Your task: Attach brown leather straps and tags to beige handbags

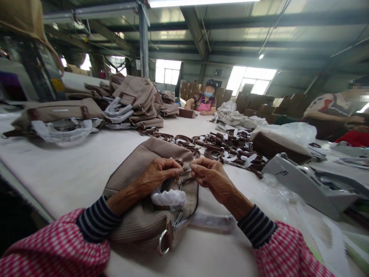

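A taupe ribbed handbag [129, 165] lies on the table right in front of me, zipper edge to the right. White wrapping [170, 198] covers its handle, and a metal ring [163, 243] hangs at its near end. My left hand [158, 173] rests over the bag with thumb and forefinger pinched at the far end of the zipper side. Facing it, my right hand [211, 177] is pinched close by, fingertips almost meeting the left ones. Something small and pale shows between them, too small to name. A plastic-wrapped strip [215, 222] sticks out from under the bag.
Brown straps [227, 144] lie coiled beyond the bag. A heap of handbags [138, 96] and one single handbag [62, 109] stand at left. At right sit a grey dispenser-like device [305, 184] and clear plastic. One person [206, 104] sits across the table; another [331, 111] stands right.
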Tool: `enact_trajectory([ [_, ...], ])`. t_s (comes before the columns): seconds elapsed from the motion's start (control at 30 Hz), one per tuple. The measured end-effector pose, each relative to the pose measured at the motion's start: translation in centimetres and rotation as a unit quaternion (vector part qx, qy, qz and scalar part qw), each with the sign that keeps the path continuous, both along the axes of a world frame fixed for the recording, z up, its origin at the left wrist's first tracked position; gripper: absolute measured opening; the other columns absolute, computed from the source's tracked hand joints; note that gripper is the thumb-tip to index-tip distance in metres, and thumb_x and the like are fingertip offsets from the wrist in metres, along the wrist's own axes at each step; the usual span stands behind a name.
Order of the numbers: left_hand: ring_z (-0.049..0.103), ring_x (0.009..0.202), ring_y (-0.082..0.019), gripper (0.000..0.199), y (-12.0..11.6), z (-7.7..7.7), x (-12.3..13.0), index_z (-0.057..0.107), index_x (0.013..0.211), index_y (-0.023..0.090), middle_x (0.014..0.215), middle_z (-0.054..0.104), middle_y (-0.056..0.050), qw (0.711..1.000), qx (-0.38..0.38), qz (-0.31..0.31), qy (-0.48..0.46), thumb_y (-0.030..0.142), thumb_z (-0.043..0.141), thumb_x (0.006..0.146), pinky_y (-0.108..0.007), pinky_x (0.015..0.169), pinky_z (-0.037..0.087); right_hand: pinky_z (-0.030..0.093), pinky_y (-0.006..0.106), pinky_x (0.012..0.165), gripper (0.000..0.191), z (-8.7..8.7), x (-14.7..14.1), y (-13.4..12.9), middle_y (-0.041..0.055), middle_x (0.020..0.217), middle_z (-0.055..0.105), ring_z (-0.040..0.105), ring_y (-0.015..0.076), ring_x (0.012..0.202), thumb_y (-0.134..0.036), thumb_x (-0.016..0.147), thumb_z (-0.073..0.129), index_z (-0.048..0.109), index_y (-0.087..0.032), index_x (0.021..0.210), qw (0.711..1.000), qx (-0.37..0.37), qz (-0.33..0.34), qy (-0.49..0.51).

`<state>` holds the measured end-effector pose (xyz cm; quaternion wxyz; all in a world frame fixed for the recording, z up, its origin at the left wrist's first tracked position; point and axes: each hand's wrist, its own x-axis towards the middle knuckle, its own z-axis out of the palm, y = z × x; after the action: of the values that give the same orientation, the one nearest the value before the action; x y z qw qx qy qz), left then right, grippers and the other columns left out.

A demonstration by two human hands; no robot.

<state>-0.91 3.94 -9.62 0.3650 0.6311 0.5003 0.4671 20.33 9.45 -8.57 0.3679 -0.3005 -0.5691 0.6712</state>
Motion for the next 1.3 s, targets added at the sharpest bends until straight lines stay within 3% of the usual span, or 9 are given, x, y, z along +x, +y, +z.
enact_trajectory([
  [0.17, 0.065, 0.081, -0.026, 0.031, 0.1, -0.1, 0.0, 0.079, 0.074, 0.017, 0.079, 0.074, -0.011, 0.999, 0.032, -0.001, 0.031, 0.046, 0.074, 0.083, -0.045, 0.091, 0.056, 0.02, 0.015, 0.044, 0.047, -0.7, -0.3, -0.2, 0.0009, 0.071, 0.064, 0.041, 0.0029, 0.048, -0.05, 0.073, 0.094, 0.067, -0.013, 0.083, 1.0, 0.0, 0.015, 0.008],
  [0.33, 0.064, 0.08, -0.026, 0.033, -0.2, -0.1, 0.2, 0.081, 0.081, 0.016, 0.079, 0.071, -0.012, 0.999, 0.02, -0.009, 0.043, 0.047, 0.073, 0.084, -0.038, 0.073, 0.054, 0.024, 0.015, 0.045, 0.042, -0.8, -0.5, -0.7, 0.0044, 0.083, 0.072, 0.049, 0.0051, 0.052, -0.047, 0.073, 0.093, 0.07, -0.013, 0.083, 1.0, 0.02, 0.004, -0.007],
  [0.7, 0.057, 0.089, -0.027, 0.03, -0.5, 0.2, 0.3, 0.084, 0.085, 0.02, 0.088, 0.063, -0.011, 0.993, 0.016, 0.011, 0.113, 0.047, 0.072, 0.082, -0.04, 0.082, 0.049, 0.024, 0.018, 0.046, 0.036, -1.0, -0.8, -1.1, 0.0014, 0.068, 0.065, 0.047, 0.0065, 0.051, -0.044, 0.072, 0.089, 0.071, -0.013, 0.076, 0.998, 0.047, 0.016, -0.027],
  [0.87, 0.059, 0.09, -0.028, 0.031, -0.6, 0.0, 0.4, 0.084, 0.083, 0.019, 0.092, 0.057, -0.011, 0.992, 0.003, 0.028, 0.122, 0.047, 0.071, 0.081, -0.041, 0.082, 0.048, 0.026, 0.02, 0.047, 0.035, -1.4, -1.3, -1.6, -0.0015, 0.057, 0.057, 0.044, 0.0073, 0.049, -0.045, 0.073, 0.086, 0.069, -0.015, 0.072, 0.996, 0.08, -0.018, -0.045],
  [1.3, 0.059, 0.086, -0.03, 0.025, -0.7, -0.1, 0.9, 0.083, 0.075, 0.022, 0.089, 0.061, -0.012, 0.984, 0.034, 0.047, 0.167, 0.044, 0.073, 0.081, -0.043, 0.081, 0.05, 0.026, 0.02, 0.05, 0.03, -2.9, -1.5, -2.2, 0.0, 0.059, 0.059, 0.043, 0.0073, 0.05, -0.043, 0.078, 0.077, 0.067, -0.015, 0.073, 0.998, 0.045, -0.015, -0.05],
])
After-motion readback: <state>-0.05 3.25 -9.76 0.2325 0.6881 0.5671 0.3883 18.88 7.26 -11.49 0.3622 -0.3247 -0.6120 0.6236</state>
